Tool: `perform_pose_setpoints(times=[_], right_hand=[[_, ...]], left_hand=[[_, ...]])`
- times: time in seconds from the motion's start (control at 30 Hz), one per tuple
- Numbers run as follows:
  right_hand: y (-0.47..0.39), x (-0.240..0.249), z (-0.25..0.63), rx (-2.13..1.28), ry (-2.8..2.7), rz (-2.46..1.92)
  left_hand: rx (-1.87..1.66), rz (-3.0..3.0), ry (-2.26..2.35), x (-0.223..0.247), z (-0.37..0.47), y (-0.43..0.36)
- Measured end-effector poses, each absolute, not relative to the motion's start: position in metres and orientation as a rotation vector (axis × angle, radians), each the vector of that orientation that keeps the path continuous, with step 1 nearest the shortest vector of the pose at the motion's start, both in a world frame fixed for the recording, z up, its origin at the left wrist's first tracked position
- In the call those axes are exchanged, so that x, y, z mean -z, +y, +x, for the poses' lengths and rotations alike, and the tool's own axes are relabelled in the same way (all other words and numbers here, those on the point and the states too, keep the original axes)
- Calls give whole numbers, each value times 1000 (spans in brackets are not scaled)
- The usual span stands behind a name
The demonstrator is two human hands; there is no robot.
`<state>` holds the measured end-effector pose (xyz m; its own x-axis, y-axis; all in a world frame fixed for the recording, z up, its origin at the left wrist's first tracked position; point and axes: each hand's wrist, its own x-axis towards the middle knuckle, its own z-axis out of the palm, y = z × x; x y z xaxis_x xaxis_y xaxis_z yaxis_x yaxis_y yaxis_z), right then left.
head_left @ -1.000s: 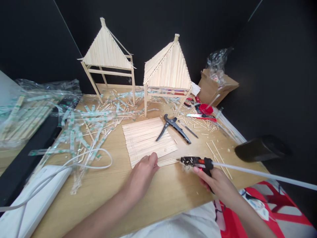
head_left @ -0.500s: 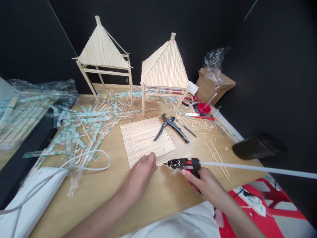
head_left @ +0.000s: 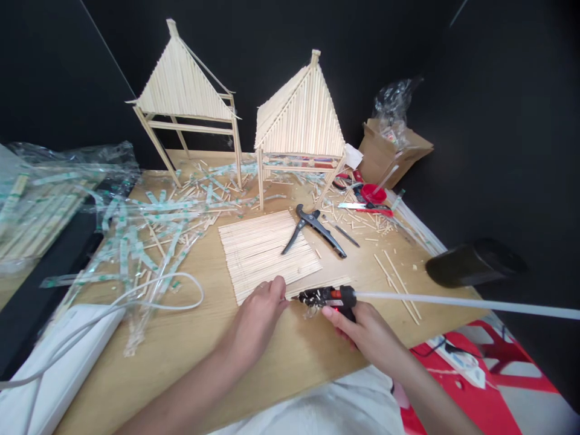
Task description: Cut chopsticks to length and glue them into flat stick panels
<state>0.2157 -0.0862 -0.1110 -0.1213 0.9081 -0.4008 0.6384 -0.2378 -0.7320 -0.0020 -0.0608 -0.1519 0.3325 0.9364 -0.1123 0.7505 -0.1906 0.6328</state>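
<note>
My right hand is wrapped round a black hot glue gun; a red light glows on it. Out of its back runs a long white glue stick. The gun's nozzle points left, close by the fingertips of my left hand. That hand rests low over the table, thumb and fingers pinched at the left end of some thin wooden sticks; the grip itself is partly hidden. Just beyond lies a flat panel of wooden sticks, with a black hand cutter partly on it.
Two stick-built house models stand at the back. Plastic wrappers and tape scraps cover the left side, near a white cable. A utility knife, red dish, cardboard box and dark cup are right.
The glue gun and my right hand have shifted slightly left, bringing the nozzle nearer my left fingertips. My left hand stays almost in place.
</note>
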Motion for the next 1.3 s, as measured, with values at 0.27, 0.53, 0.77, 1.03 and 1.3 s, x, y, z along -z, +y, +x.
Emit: perform_pose_setpoints(times=[0.27, 0.53, 0.77, 1.03, 1.3], right_hand=[[-88, 111, 228, -1261, -1695, -1912], [-86, 116, 220, -1294, -1716, -1888], [-85, 116, 217, -1318, -1711, -1860], [-86, 114, 218, -1337, -1711, -1842], [-85, 118, 212, -1329, -1723, -1816]], left_hand=[[-404, 2011, 1486, 152, -1, -62], [-400, 2022, 1496, 154, -1, -62], [-388, 2046, 1484, 156, -2, -63], [-401, 2051, 1477, 159, -2, -63], [-410, 2049, 1481, 157, -2, -62]])
